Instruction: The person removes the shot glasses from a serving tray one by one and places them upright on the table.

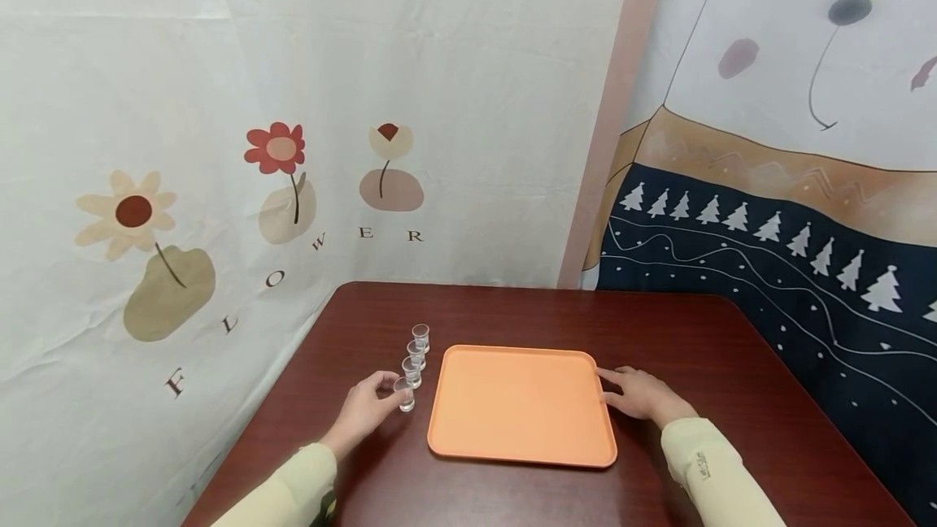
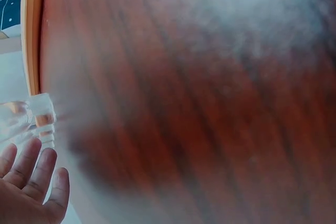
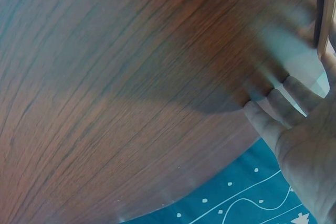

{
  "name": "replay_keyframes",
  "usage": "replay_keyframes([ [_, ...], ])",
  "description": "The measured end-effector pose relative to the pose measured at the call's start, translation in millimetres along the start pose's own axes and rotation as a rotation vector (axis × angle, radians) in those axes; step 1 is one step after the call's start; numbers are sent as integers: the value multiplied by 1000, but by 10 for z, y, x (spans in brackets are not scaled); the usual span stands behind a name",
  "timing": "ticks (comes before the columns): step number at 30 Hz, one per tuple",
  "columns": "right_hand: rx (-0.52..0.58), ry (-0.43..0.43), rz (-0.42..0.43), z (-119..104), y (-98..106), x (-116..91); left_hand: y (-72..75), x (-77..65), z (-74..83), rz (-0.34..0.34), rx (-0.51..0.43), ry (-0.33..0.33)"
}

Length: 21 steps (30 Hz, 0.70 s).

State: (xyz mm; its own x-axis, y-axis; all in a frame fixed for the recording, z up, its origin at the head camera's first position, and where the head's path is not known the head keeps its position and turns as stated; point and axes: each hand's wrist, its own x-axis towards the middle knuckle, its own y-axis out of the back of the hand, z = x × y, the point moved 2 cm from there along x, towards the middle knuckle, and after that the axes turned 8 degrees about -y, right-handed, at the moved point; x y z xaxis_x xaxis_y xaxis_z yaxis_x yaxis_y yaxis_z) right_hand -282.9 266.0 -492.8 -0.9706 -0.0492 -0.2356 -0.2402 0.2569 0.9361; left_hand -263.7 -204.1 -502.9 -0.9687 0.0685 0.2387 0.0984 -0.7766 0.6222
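Observation:
In the head view, several small clear shot glasses (image 1: 411, 372) stand upright in a row left of the orange tray (image 1: 523, 405). My left hand (image 1: 366, 409) is beside the nearest shot glass (image 1: 405, 397); the thumb tip overlaps its front, and whether it touches is unclear. From the left wrist, the left hand (image 2: 31, 192) shows spread, relaxed fingers below the clear glasses (image 2: 42, 111). At the tray's right edge, my right hand (image 1: 644, 395) rests with index finger and thumb against the rim. In the right wrist view, the right hand (image 3: 310, 145) has fairly straight fingers.
Both the tray and the glasses stand on a dark red-brown wooden table (image 1: 527, 320). A white cloth with printed flowers (image 1: 476, 104) hangs behind and to the left. A navy cloth with white trees (image 1: 776, 283) hangs at the right.

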Motion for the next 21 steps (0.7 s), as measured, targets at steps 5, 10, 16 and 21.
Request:
replay_keyframes([
  [5, 3, 12, 3, 13, -21, 8, 49, 39, 23, 11, 5, 3],
  [10, 9, 22, 11, 31, -19, 26, 99, 136, 98, 24, 14, -18],
  [16, 8, 19, 14, 53, 2, 23, 81, 285, 250, 25, -1, -54],
  [21, 13, 16, 6, 76, 1, 13, 22, 449, 422, 5, -19, -73],
])
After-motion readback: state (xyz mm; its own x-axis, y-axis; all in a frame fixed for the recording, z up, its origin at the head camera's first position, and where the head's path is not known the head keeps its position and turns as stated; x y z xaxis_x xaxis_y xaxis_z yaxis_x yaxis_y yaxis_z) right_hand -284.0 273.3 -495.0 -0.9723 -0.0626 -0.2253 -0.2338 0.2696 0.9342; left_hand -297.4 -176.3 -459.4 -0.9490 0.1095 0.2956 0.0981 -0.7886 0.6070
